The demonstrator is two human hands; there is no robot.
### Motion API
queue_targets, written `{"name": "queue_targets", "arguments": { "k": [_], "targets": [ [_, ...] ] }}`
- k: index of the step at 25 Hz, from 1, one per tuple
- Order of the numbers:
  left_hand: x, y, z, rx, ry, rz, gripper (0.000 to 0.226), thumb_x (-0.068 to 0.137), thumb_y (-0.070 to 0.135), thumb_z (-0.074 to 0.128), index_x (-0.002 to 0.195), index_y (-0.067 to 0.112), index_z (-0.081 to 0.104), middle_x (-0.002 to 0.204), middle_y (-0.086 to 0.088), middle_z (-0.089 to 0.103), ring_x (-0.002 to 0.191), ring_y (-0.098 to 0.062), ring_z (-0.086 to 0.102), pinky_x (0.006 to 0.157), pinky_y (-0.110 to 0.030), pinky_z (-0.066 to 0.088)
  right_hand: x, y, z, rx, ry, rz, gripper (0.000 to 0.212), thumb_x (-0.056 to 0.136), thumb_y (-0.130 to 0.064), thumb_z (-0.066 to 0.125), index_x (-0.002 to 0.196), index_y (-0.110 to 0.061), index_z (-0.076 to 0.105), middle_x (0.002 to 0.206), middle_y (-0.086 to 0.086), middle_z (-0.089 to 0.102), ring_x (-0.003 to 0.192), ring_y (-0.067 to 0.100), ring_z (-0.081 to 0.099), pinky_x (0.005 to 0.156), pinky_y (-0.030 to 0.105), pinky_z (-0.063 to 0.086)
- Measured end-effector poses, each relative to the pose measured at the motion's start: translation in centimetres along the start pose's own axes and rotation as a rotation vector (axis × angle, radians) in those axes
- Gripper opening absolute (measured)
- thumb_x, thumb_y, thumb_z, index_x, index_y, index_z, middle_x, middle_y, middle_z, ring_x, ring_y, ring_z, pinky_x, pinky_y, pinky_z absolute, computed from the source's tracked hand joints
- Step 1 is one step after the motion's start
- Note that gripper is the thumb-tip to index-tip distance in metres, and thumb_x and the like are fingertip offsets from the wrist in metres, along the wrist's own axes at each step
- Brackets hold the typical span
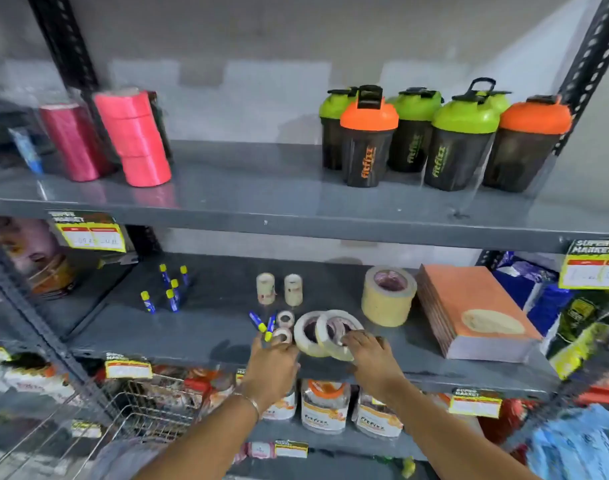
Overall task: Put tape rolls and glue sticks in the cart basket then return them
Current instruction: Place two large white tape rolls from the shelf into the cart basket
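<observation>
My left hand reaches over the front of the middle shelf and holds two blue-and-yellow glue sticks plus two small tape rolls at its fingertips. My right hand grips two wide white tape rolls standing on edge on the shelf. Several more glue sticks stand upright at the shelf's left. Two small tape stacks stand behind my hands. A big beige tape roll leans at the right. The wire cart basket is at the lower left.
An orange notepad stack lies right of the big roll. Shaker bottles and pink ribbon rolls stand on the upper shelf. Packaged goods fill the shelf below. Black slotted uprights frame the rack.
</observation>
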State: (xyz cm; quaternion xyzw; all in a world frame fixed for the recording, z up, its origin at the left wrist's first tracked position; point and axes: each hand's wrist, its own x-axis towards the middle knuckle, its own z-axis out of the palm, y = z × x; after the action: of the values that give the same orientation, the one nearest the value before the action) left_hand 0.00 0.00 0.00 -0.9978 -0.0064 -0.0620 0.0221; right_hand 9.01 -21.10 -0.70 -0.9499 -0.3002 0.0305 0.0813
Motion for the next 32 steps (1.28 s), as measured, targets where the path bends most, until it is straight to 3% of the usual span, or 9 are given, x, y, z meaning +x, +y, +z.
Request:
{"name": "queue_targets", "arguments": {
  "k": [4,7,9,13,16,19,22,28,32],
  "targets": [
    [2.4,2.3,1.7,-0.014,-0.08,-0.026,0.027,0.063,0.039,0.076,0.085,0.027,0.068,0.085,0.012,0.071,0.088,-0.017,0.066,0.084,-0.041,0.029,1.7,1.8,2.2,-0.043,-0.051,-0.025,0.055,0.083,-0.022,0.067,0.134,-0.027,0.048,0.139,-0.003,0.054,0.133,0.02,0.044,0.109,0.055,0.028],
    [3.7,3.2,3.0,0.005,-0.093,-0.036,0.032,0.062,0.037,0.075,0.09,0.026,0.067,0.094,0.01,0.069,0.095,-0.018,0.062,0.092,-0.047,0.037,2.4,3.2,3.9,-0.042,-0.059,-0.02,0.067,0.053,-0.023,0.087,0.114,-0.037,0.063,0.105,-0.01,0.071,0.102,0.013,0.066,0.094,0.053,0.045],
    [4.5,3.8,3.3,0.049,-0.138,-0.055,0.03,0.062,0.028,0.076,0.091,0.025,0.067,0.094,0.009,0.068,0.099,-0.019,0.061,0.096,-0.054,0.036,2.3,3.8,4.0,-0.011,-0.022,-0.066,0.064,0.049,-0.028,0.088,0.107,-0.04,0.065,0.093,-0.013,0.071,0.091,0.011,0.067,0.092,0.048,0.036],
    [5.8,4.7,3.8,0.093,-0.196,-0.092,0.031,0.056,0.006,0.071,0.081,0.025,0.066,0.083,0.008,0.065,0.097,-0.021,0.062,0.096,-0.057,0.021,2.4,5.0,3.9,0.04,0.083,-0.118,0.049,0.06,-0.031,0.079,0.107,-0.037,0.064,0.095,-0.013,0.07,0.095,0.013,0.066,0.093,0.042,0.031],
    [6.1,5.2,3.4,0.091,-0.156,-0.096,0.037,0.063,-0.003,0.062,0.092,0.02,0.065,0.094,0.0,0.061,0.105,-0.026,0.056,0.096,-0.057,0.02,2.1,5.7,3.2,0.086,0.14,-0.148,0.042,0.06,-0.025,0.075,0.099,-0.035,0.064,0.092,-0.012,0.068,0.094,0.015,0.065,0.088,0.037,0.029],
    [5.4,5.1,2.7,0.136,-0.146,-0.106,0.039,0.059,0.002,0.071,0.091,0.023,0.062,0.091,0.004,0.059,0.099,-0.022,0.058,0.1,-0.054,0.022,2.4,6.1,2.6,0.11,0.175,-0.174,0.049,0.058,-0.017,0.084,0.1,-0.031,0.065,0.097,-0.011,0.069,0.099,0.015,0.064,0.092,0.038,0.031],
    [4.0,3.4,1.7,0.116,-0.055,-0.132,0.045,0.065,0.005,0.07,0.104,0.025,0.06,0.103,0.006,0.059,0.111,-0.019,0.055,0.109,-0.054,0.028,3.6,5.2,1.8,0.071,0.218,-0.255,0.047,0.064,-0.017,0.083,0.106,-0.029,0.065,0.104,-0.009,0.069,0.105,0.015,0.062,0.098,0.04,0.033],
    [-3.7,-4.7,-1.9,0.168,-0.008,-0.337,0.046,0.067,0.018,0.075,0.111,0.025,0.061,0.104,0.007,0.063,0.109,-0.017,0.059,0.109,-0.047,0.02,6.9,-3.5,0.0,0.084,0.288,-0.482,0.04,0.069,-0.017,0.082,0.106,-0.025,0.068,0.106,-0.007,0.07,0.105,0.015,0.062,0.099,0.043,0.037],
    [-12.9,-9.8,-2.5,0.202,-0.025,-0.568,0.04,0.077,0.017,0.064,0.115,0.025,0.058,0.111,0.004,0.064,0.113,-0.021,0.058,0.108,-0.05,0.022,8.5,-12.3,1.5,0.096,0.254,-0.707,0.034,0.075,-0.023,0.076,0.106,-0.029,0.064,0.104,-0.01,0.067,0.105,0.014,0.06,0.098,0.044,0.038]
  ]
}}
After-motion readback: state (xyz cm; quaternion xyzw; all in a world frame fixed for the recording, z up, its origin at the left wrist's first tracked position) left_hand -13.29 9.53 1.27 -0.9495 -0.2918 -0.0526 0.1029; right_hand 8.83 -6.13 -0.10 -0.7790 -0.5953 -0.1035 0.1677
